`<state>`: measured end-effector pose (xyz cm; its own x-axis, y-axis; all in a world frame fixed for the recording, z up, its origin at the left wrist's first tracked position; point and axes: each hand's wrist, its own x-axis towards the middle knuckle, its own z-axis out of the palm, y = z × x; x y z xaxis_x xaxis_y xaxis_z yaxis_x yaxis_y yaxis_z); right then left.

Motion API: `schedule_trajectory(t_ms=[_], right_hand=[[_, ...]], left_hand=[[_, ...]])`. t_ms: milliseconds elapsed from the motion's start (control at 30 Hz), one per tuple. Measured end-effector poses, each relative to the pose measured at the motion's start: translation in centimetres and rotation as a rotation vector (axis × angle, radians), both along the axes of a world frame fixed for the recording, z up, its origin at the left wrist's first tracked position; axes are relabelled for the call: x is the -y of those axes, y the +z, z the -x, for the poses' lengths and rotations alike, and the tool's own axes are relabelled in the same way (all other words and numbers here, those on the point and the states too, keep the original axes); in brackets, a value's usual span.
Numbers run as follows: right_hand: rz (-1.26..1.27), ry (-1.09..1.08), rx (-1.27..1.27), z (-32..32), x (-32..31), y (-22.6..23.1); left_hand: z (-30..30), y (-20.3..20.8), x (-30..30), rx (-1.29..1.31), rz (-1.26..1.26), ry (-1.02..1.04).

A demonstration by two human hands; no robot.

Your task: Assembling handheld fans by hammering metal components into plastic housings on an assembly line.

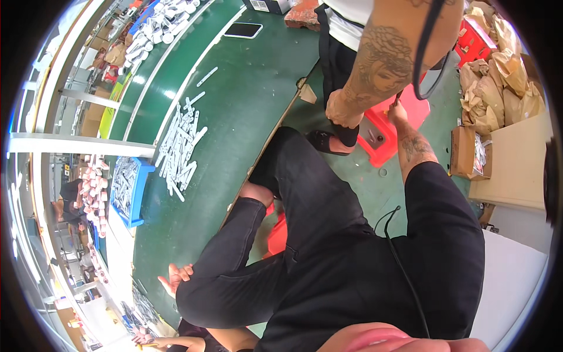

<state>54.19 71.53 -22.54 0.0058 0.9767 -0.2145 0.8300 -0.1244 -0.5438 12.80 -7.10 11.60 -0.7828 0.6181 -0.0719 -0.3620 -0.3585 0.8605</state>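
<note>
My left hand [175, 278] rests beside my bent knee, at the edge of the green worktable [234, 88]. Its fingers are spread and nothing is in them. My tattooed right forearm reaches away past my lap, and my right hand [398, 112] is closed at a red plastic stool [381, 130]. A co-worker's forearm partly covers that spot, so what the fingers hold cannot be made out. The co-worker's closed hand [345, 110] is close by, against their dark trousers. On the worktable lies a loose pile of thin grey-white strips [180, 146].
A blue bin [139, 190] of small grey parts stands left of the pile. A phone [243, 30] lies at the table's far end, near a brick-red block [302, 14]. Brown paper bags [498, 82] and an open carton [469, 154] are on the right. White parts [158, 26] line the far left.
</note>
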Motion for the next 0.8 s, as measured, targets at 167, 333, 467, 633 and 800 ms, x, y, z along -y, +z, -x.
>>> schedule_trajectory(t_ms=[167,333,467,633,800], right_hand=[[-0.050,0.211,0.100,-0.8,0.9,-0.7],[-0.070,0.113,0.060,0.3,0.4,-2.2],[-0.008,0.109,-0.003,-0.2,-2.3,-7.7],[-0.114,0.475,0.603,-4.1,-9.6,-13.9],[-0.189,0.843,0.926,-2.9,-5.3,-12.3]], left_hand=[[-0.1,0.2,-0.3,0.029,-0.007,-0.010],[0.0,0.6,-0.3,0.037,0.016,0.029],[-0.3,1.9,-0.5,0.021,0.036,0.031],[-0.7,0.8,-1.0,0.073,-0.042,0.007],[-1.0,1.2,-1.0,0.067,0.003,0.000]])
